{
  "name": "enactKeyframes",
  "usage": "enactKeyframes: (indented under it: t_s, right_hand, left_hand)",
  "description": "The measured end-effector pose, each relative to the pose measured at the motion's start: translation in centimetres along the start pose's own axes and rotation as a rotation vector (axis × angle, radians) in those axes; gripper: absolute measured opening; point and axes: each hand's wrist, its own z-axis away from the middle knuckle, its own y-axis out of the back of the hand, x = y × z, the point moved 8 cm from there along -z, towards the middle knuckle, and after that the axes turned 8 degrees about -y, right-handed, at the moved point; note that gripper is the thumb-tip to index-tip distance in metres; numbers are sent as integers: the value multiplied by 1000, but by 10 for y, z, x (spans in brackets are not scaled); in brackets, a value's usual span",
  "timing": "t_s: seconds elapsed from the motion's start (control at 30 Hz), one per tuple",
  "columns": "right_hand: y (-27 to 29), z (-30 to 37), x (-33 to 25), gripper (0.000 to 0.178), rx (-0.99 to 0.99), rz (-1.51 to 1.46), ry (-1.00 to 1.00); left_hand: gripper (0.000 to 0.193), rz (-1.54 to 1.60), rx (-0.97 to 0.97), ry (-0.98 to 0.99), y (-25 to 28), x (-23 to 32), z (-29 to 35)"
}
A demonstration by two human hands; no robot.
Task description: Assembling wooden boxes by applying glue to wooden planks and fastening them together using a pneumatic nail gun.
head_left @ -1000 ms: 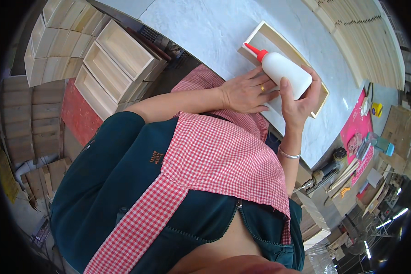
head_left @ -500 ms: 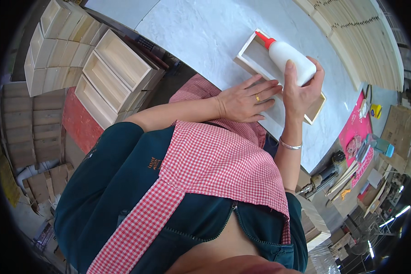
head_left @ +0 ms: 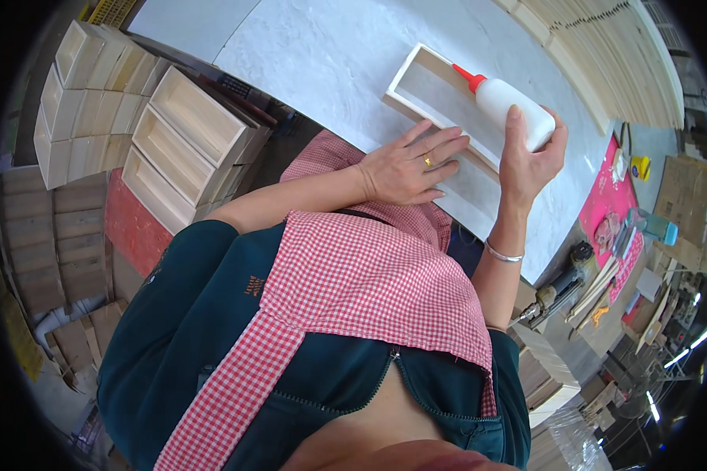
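A shallow, open wooden frame (head_left: 426, 112) lies at a slant on the marbled grey tabletop. My right hand (head_left: 532, 153) grips a white squeeze bottle (head_left: 513, 110) with a red nozzle, tilted over the frame. The nozzle tip is at the frame's far long side, a short way from its far left corner; whether it touches the wood I cannot tell. My left hand (head_left: 411, 166) is open with fingers spread, its fingertips at the near long side. The right hand and bottle hide part of the frame's right end.
Long pale wooden strips (head_left: 620, 59) are stacked along the table's far right. At the left stand stacked wooden boxes (head_left: 184, 145) and small wooden blocks (head_left: 94, 90). A pink sheet (head_left: 605, 188) with odds and ends lies off to the right, near a yellow tape roll (head_left: 640, 167).
The bottle's nozzle has shifted rightward along the frame's far side, away from the far left corner. My left hand stays at the near side. The whole view has swung slightly.
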Motion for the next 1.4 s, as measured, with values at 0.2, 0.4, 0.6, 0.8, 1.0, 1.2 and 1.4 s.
enactKeyframes:
  t_s: [0.2, 0.4, 0.6, 0.8, 1.0, 1.2, 1.4]
  right_hand:
    - [40, 2, 15, 43, 73, 49, -70]
    - [83, 3, 39, 43, 149, 86, -113]
    - [120, 6, 59, 44, 212, 139, -145]
    - [149, 10, 74, 45, 289, 198, -166]
    - [163, 11, 80, 45, 318, 200, -166]
    - [173, 20, 80, 45, 298, 238, -180]
    - [186, 42, 68, 43, 251, 270, -207]
  left_hand:
    - [44, 0, -11, -19, 0, 2, 0]
    - [44, -26, -24, -23, 1, 4, -1]
    - [47, -47, -51, -9, -1, 3, -1]
    - [47, -65, -45, -1, 0, 3, -2]
    - [46, -64, -43, 9, -2, 3, -1]
    - [46, -54, -44, 5, -2, 4, -2]
    - [46, -71, -53, 6, -2, 3, -3]
